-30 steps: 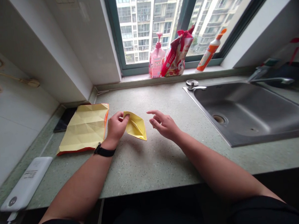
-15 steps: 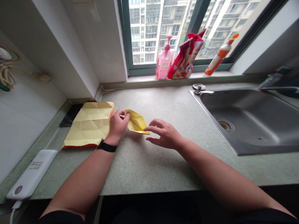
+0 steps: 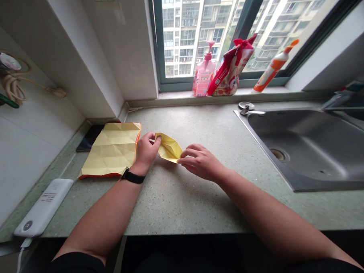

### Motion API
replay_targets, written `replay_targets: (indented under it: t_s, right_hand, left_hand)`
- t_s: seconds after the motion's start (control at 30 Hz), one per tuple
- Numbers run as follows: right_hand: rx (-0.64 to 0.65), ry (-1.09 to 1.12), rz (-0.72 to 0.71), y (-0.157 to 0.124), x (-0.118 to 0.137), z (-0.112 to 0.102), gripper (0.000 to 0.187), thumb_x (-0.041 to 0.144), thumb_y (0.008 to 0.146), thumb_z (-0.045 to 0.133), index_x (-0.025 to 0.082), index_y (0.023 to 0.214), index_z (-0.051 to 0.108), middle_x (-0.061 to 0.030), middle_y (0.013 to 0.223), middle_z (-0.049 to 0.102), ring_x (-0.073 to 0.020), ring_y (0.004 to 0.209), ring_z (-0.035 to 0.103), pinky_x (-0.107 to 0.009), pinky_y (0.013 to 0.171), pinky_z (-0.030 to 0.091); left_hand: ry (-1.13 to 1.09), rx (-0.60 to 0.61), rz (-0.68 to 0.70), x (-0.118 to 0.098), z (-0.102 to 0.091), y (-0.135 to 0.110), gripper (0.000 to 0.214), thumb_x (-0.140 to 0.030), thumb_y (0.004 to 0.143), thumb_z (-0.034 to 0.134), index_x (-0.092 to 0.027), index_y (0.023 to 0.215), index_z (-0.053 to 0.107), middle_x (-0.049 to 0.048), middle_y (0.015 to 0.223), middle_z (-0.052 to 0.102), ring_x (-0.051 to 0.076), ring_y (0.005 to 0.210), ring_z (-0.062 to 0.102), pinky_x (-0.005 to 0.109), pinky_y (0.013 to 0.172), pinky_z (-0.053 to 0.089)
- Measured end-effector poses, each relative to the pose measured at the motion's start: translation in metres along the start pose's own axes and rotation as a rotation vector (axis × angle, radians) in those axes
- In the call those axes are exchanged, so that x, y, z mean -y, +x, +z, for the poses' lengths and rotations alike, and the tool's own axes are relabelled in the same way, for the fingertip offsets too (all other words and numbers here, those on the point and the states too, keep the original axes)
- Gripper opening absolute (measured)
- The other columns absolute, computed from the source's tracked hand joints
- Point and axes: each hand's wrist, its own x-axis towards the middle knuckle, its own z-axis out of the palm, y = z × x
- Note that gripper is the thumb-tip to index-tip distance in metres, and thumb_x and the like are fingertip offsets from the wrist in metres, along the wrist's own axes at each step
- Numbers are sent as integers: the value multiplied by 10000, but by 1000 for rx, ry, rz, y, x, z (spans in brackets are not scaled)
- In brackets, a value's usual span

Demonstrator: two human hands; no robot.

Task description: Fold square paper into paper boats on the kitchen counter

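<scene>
Below the window (image 3: 189, 35), the bench (image 3: 197, 208) carries a creased sheet (image 3: 112, 151); to its right is a folded paper (image 3: 168, 147), held just above the bench. The left hand (image 3: 147, 150) pinches its upper left corner, the right hand (image 3: 203, 163) its lower right tip. A light, even grip at both ends should spare the creases and keep the edges from crumpling

Looks forward and down from the head, over the near counter (image 3: 200, 210) toward the far window (image 3: 207, 28), close enough to crop the sink (image 3: 318, 144) at right.
</scene>
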Motion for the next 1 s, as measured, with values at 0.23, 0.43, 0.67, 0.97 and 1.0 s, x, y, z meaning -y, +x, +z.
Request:
replay_targets:
  t_s: [0.23, 0.43, 0.67, 0.97, 1.0]
  right_hand:
    - [-19, -44, 9, -1, -5, 5, 302, 199, 1066, 638, 395, 1173, 843, -20, 1099, 821, -270, 1109, 646, -426, 926, 438]
    - [-94, -113, -22, 0, -7, 1, 272, 187, 1070, 639, 355, 1080, 853, -22, 1014, 804, -244, 1062, 655, -411, 947, 426]
    - [-167, -152, 23, -1, -12, -5, 278, 172, 1080, 617, 331, 1023, 839, -13, 1012, 805, -236, 1044, 643, -411, 975, 411]
    - [-250, -228, 378, -18, -60, -27, 270, 205, 1072, 626, 321, 986, 854, -43, 1078, 813, -266, 1072, 628, -423, 971, 383]
    - [-259, -250, 441, -22, -68, -31, 251, 216, 1064, 635, 312, 988, 854, -53, 1092, 808, -275, 1079, 623, -425, 963, 382]
  left_hand:
    - [-22, 18, -8, 0, 0, 0, 226, -390, 955, 660, -232, 803, 605, 11, 813, 724, 186, 718, 676, 288, 694, 487]
    - [-88, 54, 23, 0, 4, -3, 219, -388, 949, 659, -224, 811, 617, 8, 831, 721, 179, 717, 678, 278, 685, 492]
    - [-186, 132, 48, 7, 10, -3, 195, -403, 952, 672, -211, 937, 704, 36, 921, 749, 192, 761, 699, 282, 685, 532]
    - [-261, 186, 39, 19, 15, -2, 456, -566, 1013, 616, -213, 1294, 682, 144, 1301, 709, 245, 958, 753, 355, 772, 620]
    - [-245, 192, 47, 21, 15, -1, 458, -572, 1016, 605, -212, 1288, 686, 144, 1301, 711, 247, 959, 752, 360, 774, 620]
